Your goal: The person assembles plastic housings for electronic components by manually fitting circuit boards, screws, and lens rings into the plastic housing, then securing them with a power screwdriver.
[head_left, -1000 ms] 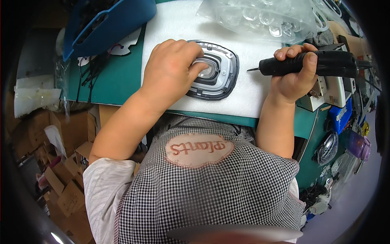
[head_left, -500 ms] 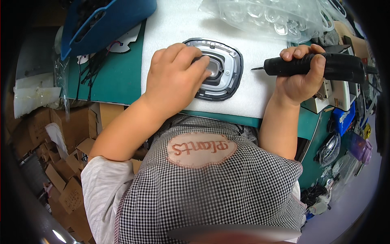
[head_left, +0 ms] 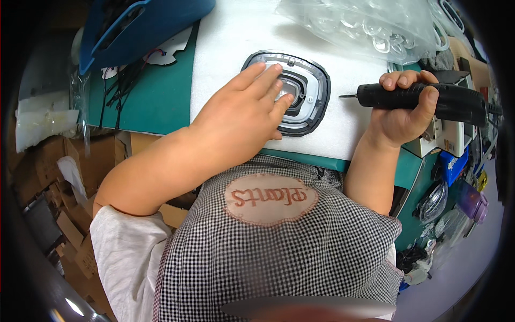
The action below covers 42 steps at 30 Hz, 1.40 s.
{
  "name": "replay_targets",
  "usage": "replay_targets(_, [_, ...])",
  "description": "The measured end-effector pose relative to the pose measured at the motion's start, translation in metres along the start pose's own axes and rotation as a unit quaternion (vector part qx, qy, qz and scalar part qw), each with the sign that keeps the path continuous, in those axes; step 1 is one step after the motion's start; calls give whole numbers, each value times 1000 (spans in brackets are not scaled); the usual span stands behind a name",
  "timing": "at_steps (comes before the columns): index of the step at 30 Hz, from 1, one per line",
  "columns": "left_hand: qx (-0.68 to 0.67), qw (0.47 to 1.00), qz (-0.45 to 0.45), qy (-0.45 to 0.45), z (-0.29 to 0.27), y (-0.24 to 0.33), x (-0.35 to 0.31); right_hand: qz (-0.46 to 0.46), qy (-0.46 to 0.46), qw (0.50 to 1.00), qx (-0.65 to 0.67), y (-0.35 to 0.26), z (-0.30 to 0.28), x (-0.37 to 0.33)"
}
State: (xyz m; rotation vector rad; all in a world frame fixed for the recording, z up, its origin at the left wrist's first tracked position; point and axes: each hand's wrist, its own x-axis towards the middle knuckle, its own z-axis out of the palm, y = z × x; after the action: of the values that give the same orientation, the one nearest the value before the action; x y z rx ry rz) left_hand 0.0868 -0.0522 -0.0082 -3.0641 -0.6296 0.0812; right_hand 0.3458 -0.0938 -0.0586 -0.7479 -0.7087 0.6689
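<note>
A rounded oval housing part [head_left: 317, 102] with a black rim, a grey-white ring and a clear centre lies flat on the white foam sheet [head_left: 220, 70]. My left hand [head_left: 244, 110] rests over its left side, fingers stretched out and reaching to the middle; the hand covers that part of it. To the right, my right hand [head_left: 402, 115] is wrapped round a black electric screwdriver [head_left: 424, 99]. The thin metal bit points left, apart from the housing.
A blue bin [head_left: 145, 32] stands at the back left, with black cables [head_left: 126, 88] beside it on the green mat [head_left: 166, 102]. At the back lies a clear plastic bag [head_left: 365, 29] of transparent parts. Cardboard boxes [head_left: 70, 214] fill the lower left; a purple bottle [head_left: 472, 201] is at right.
My left hand has flattened, its fingers going from bent to stretched out over the housing. The right hand still holds the screwdriver. The whole view has shifted slightly.
</note>
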Motion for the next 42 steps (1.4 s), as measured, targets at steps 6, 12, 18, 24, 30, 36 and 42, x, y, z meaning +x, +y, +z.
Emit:
replay_targets(6, [14,999,37,13,7,1,-7,18,1,1000,20,0,-12,-2])
replay_targets(12, [-108,961,-7,255,23,-5,-30,10,-25,1000,9,5,-14,-2])
replay_targets(18, [-9,880,-190,436,-4,-94,-112,5,0,1000,1,5,-17,-1])
replay_targets(24, [-196,743,-498,403,17,-186,-194,-2,4,1000,-11,7,-14,1])
replay_targets(30, [-159,827,-401,361,2,-200,-160,-24,53,998,-40,6,-8,-5])
replay_targets(36, [-217,803,-406,378,-5,-222,-163,-32,62,995,-64,6,5,-5])
replay_targets(42, [-245,765,-360,474,-12,-200,-135,-24,63,996,-54,5,3,-3])
